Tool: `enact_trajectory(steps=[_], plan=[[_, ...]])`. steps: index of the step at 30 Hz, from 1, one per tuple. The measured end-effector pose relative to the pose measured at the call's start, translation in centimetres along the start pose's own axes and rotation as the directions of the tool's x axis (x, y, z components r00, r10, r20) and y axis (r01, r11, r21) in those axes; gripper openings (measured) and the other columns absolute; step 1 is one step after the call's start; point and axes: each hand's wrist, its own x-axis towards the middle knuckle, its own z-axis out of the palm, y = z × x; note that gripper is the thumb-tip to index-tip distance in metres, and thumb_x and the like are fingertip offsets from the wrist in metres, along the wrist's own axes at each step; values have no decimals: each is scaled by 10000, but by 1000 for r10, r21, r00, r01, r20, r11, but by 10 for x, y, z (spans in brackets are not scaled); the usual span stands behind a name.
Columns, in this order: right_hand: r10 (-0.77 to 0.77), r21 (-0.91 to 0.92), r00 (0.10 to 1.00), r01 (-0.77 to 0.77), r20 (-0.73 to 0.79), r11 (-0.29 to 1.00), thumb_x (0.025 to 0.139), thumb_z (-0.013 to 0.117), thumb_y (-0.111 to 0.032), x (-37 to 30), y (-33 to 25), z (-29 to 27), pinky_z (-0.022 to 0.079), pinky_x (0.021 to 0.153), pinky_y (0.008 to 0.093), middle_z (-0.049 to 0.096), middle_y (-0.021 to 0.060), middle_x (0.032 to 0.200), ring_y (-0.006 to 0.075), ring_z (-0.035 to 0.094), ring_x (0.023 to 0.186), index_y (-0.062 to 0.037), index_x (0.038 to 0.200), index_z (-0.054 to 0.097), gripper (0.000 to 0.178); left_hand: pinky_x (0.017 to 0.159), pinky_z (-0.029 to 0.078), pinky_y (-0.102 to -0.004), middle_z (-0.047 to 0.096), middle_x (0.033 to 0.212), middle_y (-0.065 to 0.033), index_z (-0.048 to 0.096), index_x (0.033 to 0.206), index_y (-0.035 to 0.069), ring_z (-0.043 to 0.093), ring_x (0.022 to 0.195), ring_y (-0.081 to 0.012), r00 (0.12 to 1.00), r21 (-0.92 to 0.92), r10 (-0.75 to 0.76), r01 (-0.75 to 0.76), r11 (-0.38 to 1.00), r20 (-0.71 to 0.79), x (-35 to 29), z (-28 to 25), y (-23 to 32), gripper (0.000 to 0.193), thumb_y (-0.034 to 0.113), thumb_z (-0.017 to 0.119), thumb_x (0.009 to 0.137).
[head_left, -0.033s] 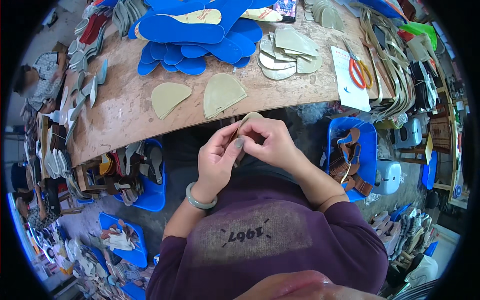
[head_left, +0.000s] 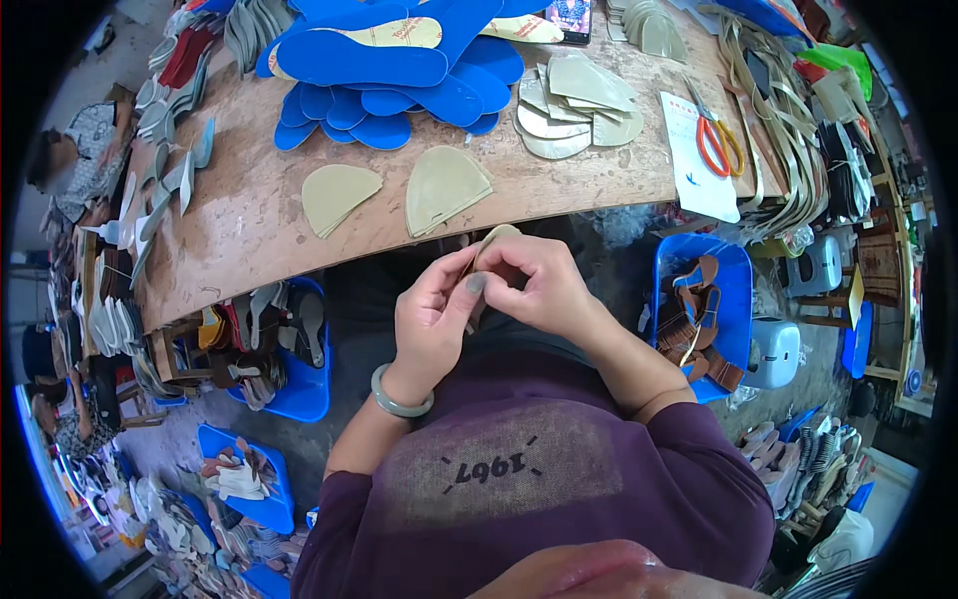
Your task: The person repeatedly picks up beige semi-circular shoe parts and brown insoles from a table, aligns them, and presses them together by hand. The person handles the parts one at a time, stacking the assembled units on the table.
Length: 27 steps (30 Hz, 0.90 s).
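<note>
Just off the table's front edge, my two hands meet around a beige curved piece (head_left: 496,235), of which a rounded edge shows above the fingers. My left hand (head_left: 431,311), a pale bangle at its wrist, pinches it with the thumb in front. From the other side my right hand (head_left: 547,286) grips the same piece with curled fingers. Most of the piece is hidden by my fingers. On the table nearest to my hands lie two small stacks of similar beige half-round pieces, a left stack (head_left: 337,196) and a right stack (head_left: 446,192).
A heap of blue insoles (head_left: 364,62) and a pile of pale pieces (head_left: 574,105) lie farther back on the wooden table (head_left: 239,225). To the right are scissors (head_left: 715,140) on a paper sheet (head_left: 694,190) and hanging straps. Blue bins (head_left: 736,262) stand below on both sides.
</note>
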Motion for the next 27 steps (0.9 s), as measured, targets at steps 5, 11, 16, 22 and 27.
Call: enact_trajectory(steps=[5,11,16,22,27], plan=[[9,21,1000,-9,6,1000,770,675,-49,0,0,2,463,593,235,606,29,724,79,570,656,3,811,627,82,561,399,-160,648,923,-4,621,1165,9,502,692,2,983,194,167,-151,969,-70,3,-7,-15,250,172,519,1004],[-15,55,1000,15,-9,998,797,611,-15,2,3,3,477,537,234,612,37,671,74,597,593,12,807,614,28,671,441,-178,644,908,9,618,1152,-5,530,781,-16,997,65,32,-28,997,-66,2,0,-3,248,172,527,1004],[107,145,990,-119,88,982,812,652,-74,-2,10,0,476,657,234,620,32,786,92,586,698,1,841,627,84,682,468,-192,652,925,-6,594,1172,-18,555,783,-31,994,10,53,-52,999,-96,3,-8,-13,259,165,538,998],[223,422,956,-285,190,861,843,682,-113,2,20,-5,491,621,230,636,28,750,79,614,679,9,901,610,154,802,514,-264,678,1032,-93,593,1146,-40,639,895,-122,976,-329,-67,-5,944,-209,7,-18,-12,241,134,522,995],[119,-21,980,-117,157,993,844,726,-154,0,5,1,493,624,234,661,32,744,88,620,684,17,875,655,187,892,503,-278,663,1176,-155,617,1163,-36,649,1019,-163,934,323,356,-325,889,-41,2,1,-5,236,83,539,975]])
